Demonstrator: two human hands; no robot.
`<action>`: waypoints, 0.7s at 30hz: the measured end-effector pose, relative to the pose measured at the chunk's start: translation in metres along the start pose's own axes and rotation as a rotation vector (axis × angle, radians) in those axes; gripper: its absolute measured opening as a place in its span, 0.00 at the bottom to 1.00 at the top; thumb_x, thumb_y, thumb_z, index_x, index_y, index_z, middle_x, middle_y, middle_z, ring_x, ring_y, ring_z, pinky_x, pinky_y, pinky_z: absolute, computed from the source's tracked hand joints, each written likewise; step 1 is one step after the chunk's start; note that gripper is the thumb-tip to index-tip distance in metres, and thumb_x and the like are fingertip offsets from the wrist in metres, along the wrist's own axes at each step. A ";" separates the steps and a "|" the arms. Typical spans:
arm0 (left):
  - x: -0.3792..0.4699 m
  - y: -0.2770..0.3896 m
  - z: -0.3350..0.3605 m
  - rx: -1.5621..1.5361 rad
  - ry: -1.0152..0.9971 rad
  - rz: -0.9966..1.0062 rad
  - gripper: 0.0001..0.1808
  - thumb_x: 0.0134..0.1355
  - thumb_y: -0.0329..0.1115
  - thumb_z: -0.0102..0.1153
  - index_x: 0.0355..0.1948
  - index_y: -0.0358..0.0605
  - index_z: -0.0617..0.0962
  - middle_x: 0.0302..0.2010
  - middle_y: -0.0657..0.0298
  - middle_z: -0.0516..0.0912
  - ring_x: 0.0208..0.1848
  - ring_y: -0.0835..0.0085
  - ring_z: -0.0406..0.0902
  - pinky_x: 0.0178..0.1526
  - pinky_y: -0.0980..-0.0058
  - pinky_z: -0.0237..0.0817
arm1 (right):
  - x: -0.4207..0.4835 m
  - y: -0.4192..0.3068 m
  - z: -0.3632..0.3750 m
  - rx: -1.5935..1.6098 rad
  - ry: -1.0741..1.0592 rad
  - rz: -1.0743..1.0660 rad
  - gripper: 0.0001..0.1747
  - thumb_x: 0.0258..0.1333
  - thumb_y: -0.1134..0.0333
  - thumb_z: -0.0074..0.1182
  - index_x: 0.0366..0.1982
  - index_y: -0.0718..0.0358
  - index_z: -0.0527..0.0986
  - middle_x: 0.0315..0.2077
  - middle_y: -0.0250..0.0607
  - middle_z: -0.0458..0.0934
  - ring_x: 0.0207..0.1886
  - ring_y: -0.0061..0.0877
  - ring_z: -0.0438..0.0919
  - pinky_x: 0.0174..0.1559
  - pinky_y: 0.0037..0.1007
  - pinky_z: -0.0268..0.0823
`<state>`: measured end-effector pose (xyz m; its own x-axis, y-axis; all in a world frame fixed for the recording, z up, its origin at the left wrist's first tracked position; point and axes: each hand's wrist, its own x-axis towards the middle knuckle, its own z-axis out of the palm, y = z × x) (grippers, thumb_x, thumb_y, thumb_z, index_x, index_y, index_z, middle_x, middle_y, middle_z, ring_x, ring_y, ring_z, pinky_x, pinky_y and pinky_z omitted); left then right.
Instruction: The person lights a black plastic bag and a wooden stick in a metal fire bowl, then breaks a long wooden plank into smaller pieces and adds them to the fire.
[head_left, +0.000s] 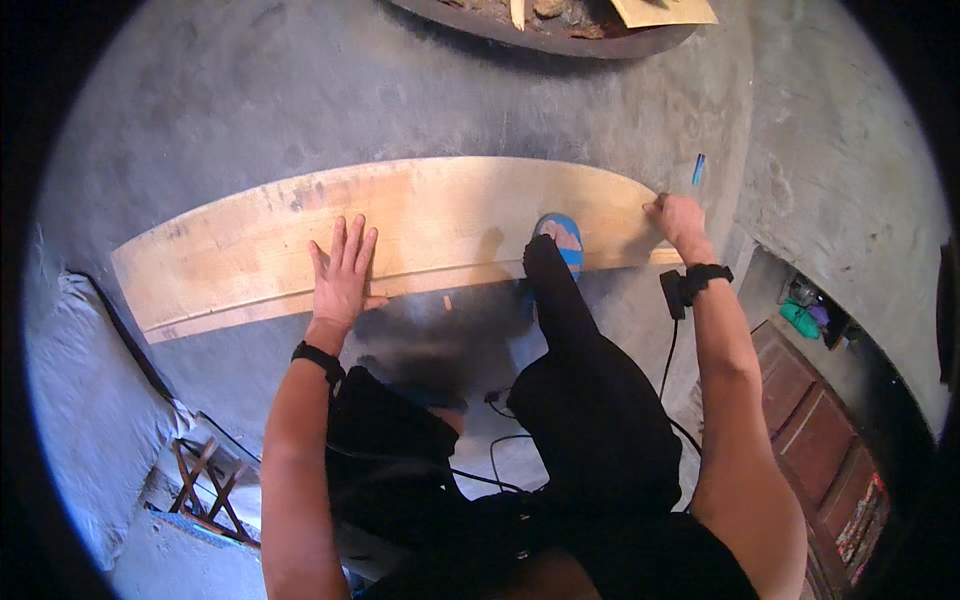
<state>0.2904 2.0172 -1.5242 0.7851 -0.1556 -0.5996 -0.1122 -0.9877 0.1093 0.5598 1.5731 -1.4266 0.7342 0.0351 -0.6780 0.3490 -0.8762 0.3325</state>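
Note:
A long, pale wooden board (450, 202) lies across the grey concrete floor in front of me, a lengthwise groove or step running near its closer edge. My left hand (341, 281) rests flat on its left half with the fingers apart, the thumb by the near edge. At the right end, my right hand (679, 225) grips the board's corner; its fingertips are partly hidden. My foot in a blue sandal (570, 255) stands on the board between the two hands. Dark stains mark the far left part of the wood.
A blue pen or marker (698, 169) lies beyond my right hand. At the top, a wide round pan (480, 24) holds wood scraps. Black cables (667, 360) run around my legs. A brown panelled wooden door (814, 442) is at right, a pale covered object (90, 420) at left.

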 end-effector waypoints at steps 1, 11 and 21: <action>0.000 0.002 -0.002 -0.001 -0.014 -0.001 0.73 0.33 0.72 0.68 0.76 0.52 0.49 0.78 0.60 0.41 0.79 0.55 0.36 0.68 0.35 0.46 | -0.006 -0.015 -0.011 -0.001 -0.054 -0.001 0.18 0.58 0.52 0.55 0.33 0.59 0.84 0.35 0.49 0.84 0.40 0.43 0.83 0.42 0.42 0.75; -0.043 0.015 -0.019 0.000 0.024 0.000 0.71 0.36 0.73 0.67 0.76 0.52 0.49 0.78 0.59 0.41 0.79 0.54 0.36 0.68 0.33 0.46 | -0.059 0.025 -0.043 0.067 0.056 0.084 0.17 0.59 0.61 0.48 0.37 0.66 0.82 0.35 0.55 0.84 0.38 0.42 0.85 0.41 0.41 0.75; -0.084 0.029 -0.057 0.053 -0.001 -0.063 0.72 0.33 0.72 0.69 0.75 0.53 0.50 0.78 0.60 0.41 0.79 0.54 0.37 0.67 0.34 0.49 | -0.095 0.059 -0.197 1.318 0.429 -0.048 0.15 0.63 0.57 0.52 0.31 0.61 0.77 0.19 0.25 0.73 0.18 0.14 0.67 0.23 0.22 0.58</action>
<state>0.2560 2.0026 -1.4251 0.7911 -0.0929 -0.6046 -0.0946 -0.9951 0.0292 0.6255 1.6132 -1.2134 0.9407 0.0108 -0.3389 -0.2466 -0.6642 -0.7057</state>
